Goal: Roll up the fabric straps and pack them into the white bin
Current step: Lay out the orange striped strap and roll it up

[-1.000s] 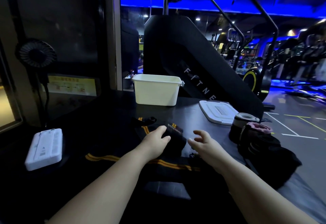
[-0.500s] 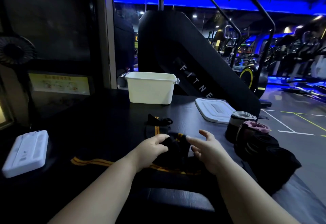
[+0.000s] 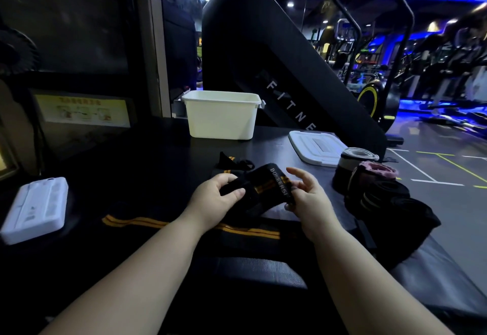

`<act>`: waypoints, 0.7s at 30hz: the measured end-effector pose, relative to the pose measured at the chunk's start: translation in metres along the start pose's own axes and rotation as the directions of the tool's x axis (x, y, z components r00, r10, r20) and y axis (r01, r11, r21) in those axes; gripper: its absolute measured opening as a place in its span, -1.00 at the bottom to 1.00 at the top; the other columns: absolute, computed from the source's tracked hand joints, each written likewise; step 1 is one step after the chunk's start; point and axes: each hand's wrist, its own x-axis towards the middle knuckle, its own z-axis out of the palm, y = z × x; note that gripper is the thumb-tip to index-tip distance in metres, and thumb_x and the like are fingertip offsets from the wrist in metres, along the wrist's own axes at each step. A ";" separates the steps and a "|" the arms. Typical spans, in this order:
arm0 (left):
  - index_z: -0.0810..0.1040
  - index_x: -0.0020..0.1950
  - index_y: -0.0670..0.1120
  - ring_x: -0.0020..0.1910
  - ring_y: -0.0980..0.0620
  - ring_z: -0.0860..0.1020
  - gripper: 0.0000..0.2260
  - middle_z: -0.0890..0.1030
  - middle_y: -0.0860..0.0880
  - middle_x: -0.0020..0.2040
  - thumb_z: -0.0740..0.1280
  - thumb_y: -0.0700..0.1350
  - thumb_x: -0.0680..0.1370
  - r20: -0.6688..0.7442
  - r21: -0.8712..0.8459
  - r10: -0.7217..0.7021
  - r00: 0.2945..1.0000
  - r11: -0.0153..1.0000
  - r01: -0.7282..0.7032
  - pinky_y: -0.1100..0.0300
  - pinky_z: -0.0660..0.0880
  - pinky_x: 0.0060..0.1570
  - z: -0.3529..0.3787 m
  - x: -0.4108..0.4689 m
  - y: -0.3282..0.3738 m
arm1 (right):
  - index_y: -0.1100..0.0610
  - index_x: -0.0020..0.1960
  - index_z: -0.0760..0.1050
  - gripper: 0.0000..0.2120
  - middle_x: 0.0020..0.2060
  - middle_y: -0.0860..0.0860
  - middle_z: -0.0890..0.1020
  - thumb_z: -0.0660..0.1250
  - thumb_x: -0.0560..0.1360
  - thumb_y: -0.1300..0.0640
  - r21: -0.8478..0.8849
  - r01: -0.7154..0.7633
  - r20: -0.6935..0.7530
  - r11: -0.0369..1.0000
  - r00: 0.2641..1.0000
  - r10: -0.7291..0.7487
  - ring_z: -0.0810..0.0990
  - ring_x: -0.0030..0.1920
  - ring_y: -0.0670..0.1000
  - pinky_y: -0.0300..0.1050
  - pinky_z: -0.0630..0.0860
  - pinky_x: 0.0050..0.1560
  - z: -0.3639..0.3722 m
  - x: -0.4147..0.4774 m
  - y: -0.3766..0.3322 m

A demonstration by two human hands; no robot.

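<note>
Above the dark table (image 3: 158,155), in the head view, both hands meet on one black strap (image 3: 266,187) with orange stripes and white lettering. The left hand (image 3: 218,195) grips the bunched near end, thumb on top and fingers curled under. The right hand (image 3: 308,197) pinches the lettered edge with its lower fingers, while its upper fingers stand spread and free. The held part is lifted just off the table. The strap's tail (image 3: 137,221) lies flat, running left under the forearms and towards the person.

The bin (image 3: 221,118) stands upright beyond the hands, well apart from them, with its mouth open; what it holds cannot be seen from here. Its lid (image 3: 316,146) lies flat to the right of it. Several finished rolls (image 3: 374,184) sit packed together at the right edge of the table, not yet in the bin.

The step in hand looks like starting the roll on this strap. To do it well, the first turn should be tight and square, with the orange stripes lining up turn on turn so that the roll does not cone. One hand should turn the core while the other feeds the tail under light tension. The tail is long and lies partly under the arms, so it could snag or twist; drawing it out straight first would help.
</note>
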 end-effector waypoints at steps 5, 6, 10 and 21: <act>0.60 0.11 0.03 0.07 0.09 0.58 -0.83 0.64 0.08 0.04 0.41 -0.04 0.53 -0.033 0.073 -0.009 0.999 0.997 0.012 0.14 0.50 0.16 0.000 -0.001 0.000 | 0.14 0.22 0.49 -0.58 -0.07 0.08 0.58 0.03 0.57 0.48 0.049 -0.027 0.065 0.998 0.998 0.024 0.54 -0.48 -0.23 -0.34 0.43 -0.53 0.003 -0.007 -0.005; 0.60 0.11 0.03 0.06 0.09 0.58 -0.83 0.64 0.07 0.03 0.41 -0.04 0.53 -0.027 0.060 -0.013 1.000 0.998 0.015 0.12 0.50 0.17 0.000 -0.001 0.000 | 0.16 0.22 0.50 -0.58 -0.09 0.08 0.58 0.02 0.56 0.48 0.057 -0.038 0.060 0.998 0.998 0.035 0.54 -0.51 -0.21 -0.34 0.42 -0.54 0.003 -0.008 -0.006; 0.63 0.08 0.04 0.01 0.06 0.62 -0.86 0.67 0.05 -0.02 0.41 -0.06 0.53 0.016 -0.018 -0.028 0.999 0.999 0.028 0.01 0.55 0.14 -0.002 -0.001 -0.002 | 0.19 0.22 0.54 -0.72 -0.18 0.05 0.62 0.22 0.57 0.37 -0.011 -0.033 0.040 0.999 0.999 0.034 0.52 -0.51 -0.20 -0.34 0.42 -0.51 0.003 -0.009 -0.004; 0.63 0.06 0.00 -0.02 0.08 0.63 -0.88 0.67 0.06 -0.07 0.42 -0.13 0.53 0.001 -0.057 0.027 1.000 0.998 -0.027 0.10 0.55 0.12 -0.001 -0.005 0.003 | -0.02 0.37 0.36 -0.49 0.03 0.08 0.55 0.27 0.53 0.39 0.054 0.005 0.086 0.999 0.996 -0.009 0.55 -0.13 -0.05 -0.32 0.48 -0.39 -0.001 -0.008 -0.001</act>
